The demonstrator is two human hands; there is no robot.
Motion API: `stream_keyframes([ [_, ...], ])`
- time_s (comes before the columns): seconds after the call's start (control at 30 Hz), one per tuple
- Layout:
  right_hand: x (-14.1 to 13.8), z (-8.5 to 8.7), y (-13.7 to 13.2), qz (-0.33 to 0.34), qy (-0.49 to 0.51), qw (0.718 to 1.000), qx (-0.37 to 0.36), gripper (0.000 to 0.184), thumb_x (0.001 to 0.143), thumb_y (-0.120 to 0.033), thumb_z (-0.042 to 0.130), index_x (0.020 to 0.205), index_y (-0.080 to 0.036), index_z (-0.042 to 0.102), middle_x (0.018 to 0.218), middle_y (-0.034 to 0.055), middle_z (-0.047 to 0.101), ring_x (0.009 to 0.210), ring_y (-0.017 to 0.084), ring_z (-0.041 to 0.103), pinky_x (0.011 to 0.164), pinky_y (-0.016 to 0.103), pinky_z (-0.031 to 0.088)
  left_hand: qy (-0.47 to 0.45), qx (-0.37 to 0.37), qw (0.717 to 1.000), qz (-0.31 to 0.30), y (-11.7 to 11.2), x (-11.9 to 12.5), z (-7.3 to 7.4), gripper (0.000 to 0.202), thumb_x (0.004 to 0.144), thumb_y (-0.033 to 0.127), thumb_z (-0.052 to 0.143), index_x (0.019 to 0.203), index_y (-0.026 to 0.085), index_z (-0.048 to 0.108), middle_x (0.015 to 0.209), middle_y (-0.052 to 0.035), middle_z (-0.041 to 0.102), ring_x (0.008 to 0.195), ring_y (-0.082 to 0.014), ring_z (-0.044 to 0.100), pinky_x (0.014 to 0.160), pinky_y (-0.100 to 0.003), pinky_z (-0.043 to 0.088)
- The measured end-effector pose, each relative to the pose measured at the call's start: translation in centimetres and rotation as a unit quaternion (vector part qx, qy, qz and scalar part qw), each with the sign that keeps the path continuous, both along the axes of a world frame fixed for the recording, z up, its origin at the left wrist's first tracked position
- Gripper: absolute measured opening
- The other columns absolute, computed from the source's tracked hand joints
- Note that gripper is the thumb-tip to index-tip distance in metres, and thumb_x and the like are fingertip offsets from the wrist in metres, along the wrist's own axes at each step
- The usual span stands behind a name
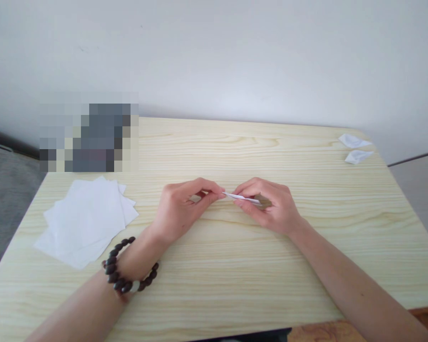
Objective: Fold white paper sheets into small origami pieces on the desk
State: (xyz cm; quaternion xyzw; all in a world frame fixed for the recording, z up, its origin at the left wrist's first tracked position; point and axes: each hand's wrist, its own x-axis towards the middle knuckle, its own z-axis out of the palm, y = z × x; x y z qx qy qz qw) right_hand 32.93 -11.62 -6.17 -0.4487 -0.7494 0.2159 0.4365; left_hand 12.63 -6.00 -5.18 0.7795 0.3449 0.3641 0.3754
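Both hands meet over the middle of a light wooden table (235,266). A small folded white paper piece (240,197) is held edge-on between them, just above the tabletop. My left hand (180,209) pinches its left tip with thumb and forefinger; a dark bead bracelet (128,270) circles that wrist. My right hand (269,206) grips the paper's right part, fingers curled around it.
A loose stack of white paper sheets (87,221) lies at the left of the table. Two small folded white paper shapes (355,148) sit at the far right corner. A blurred dark object (92,137) stands at the back left. A white wall rises behind.
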Motion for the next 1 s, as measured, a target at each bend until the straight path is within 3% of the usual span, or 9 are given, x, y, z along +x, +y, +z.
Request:
stream_keyframes([
  [0.17,0.0,0.0,-0.1,-0.085,0.005,0.995,-0.049,0.010,0.081,-0.021,0.067,0.084,-0.020,0.058,0.068,-0.0028,0.064,0.053,0.007,0.054,0.048,0.020,0.040,0.027,0.102,0.994,-0.010,-0.1,-0.3,0.0,0.006,0.084,0.020,0.066,0.085,0.022,0.071,0.084,0.0032,0.076,0.070,-0.0102,0.071,0.061,-0.015,0.053],
  [0.33,0.1,0.1,0.0,-0.083,0.108,0.979,-0.153,0.013,0.080,-0.027,0.069,0.081,-0.020,0.057,0.065,-0.0036,0.061,0.052,0.008,0.054,0.046,0.019,0.042,0.041,0.240,0.970,-0.020,0.4,-0.5,-0.3,0.011,0.085,0.015,0.065,0.092,0.022,0.069,0.086,0.0027,0.076,0.073,-0.0093,0.071,0.067,-0.014,0.053],
  [0.43,0.1,0.3,0.2,-0.069,0.194,0.951,-0.229,0.018,0.079,-0.030,0.071,0.081,-0.020,0.056,0.064,-0.0036,0.063,0.051,0.009,0.058,0.046,0.019,0.047,0.052,0.265,0.963,-0.020,0.6,-0.7,-0.2,0.015,0.085,0.014,0.064,0.096,0.023,0.069,0.091,0.0021,0.076,0.078,-0.0097,0.072,0.070,-0.015,0.054],
  [0.57,0.1,0.3,0.4,-0.052,0.241,0.932,-0.264,0.022,0.076,-0.030,0.073,0.080,-0.019,0.055,0.066,-0.0038,0.063,0.050,0.008,0.060,0.046,0.019,0.050,0.064,0.263,0.962,-0.038,0.4,-0.9,0.1,0.020,0.086,0.014,0.063,0.099,0.026,0.069,0.099,0.0015,0.076,0.085,-0.0118,0.072,0.075,-0.017,0.055],
  [0.67,0.1,0.3,0.4,-0.052,0.240,0.934,-0.259,0.022,0.076,-0.030,0.073,0.080,-0.019,0.054,0.066,-0.0040,0.062,0.050,0.008,0.060,0.046,0.018,0.049,0.056,0.210,0.976,-0.014,0.2,-0.6,0.1,0.020,0.086,0.016,0.063,0.100,0.028,0.069,0.097,0.0022,0.076,0.080,-0.0119,0.072,0.071,-0.018,0.056],
  [0.77,0.1,0.2,0.3,-0.061,0.221,0.943,-0.241,0.021,0.078,-0.030,0.072,0.081,-0.019,0.054,0.065,-0.0037,0.062,0.050,0.008,0.059,0.045,0.019,0.047,0.036,0.067,0.997,0.010,0.2,-0.2,0.0,0.025,0.084,0.022,0.066,0.109,0.023,0.066,0.097,-0.0008,0.076,0.076,-0.0127,0.072,0.065,-0.019,0.058],
  [0.83,0.1,0.1,0.3,-0.062,0.202,0.951,-0.226,0.019,0.078,-0.029,0.071,0.081,-0.020,0.055,0.066,-0.0034,0.061,0.051,0.008,0.058,0.044,0.018,0.044,0.023,-0.026,0.999,-0.008,0.3,0.0,0.0,0.030,0.080,0.027,0.069,0.109,0.020,0.066,0.098,-0.0032,0.076,0.077,-0.0145,0.072,0.065,-0.021,0.058],
  [1.0,0.1,0.0,0.2,-0.071,0.131,0.973,-0.176,0.016,0.078,-0.028,0.070,0.079,-0.020,0.056,0.066,-0.0034,0.058,0.052,0.007,0.051,0.044,0.019,0.038,0.025,-0.127,0.991,-0.040,0.6,0.2,0.5,0.018,0.082,0.032,0.065,0.090,0.018,0.073,0.080,-0.0009,0.076,0.062,-0.0127,0.068,0.058,-0.020,0.055],
])
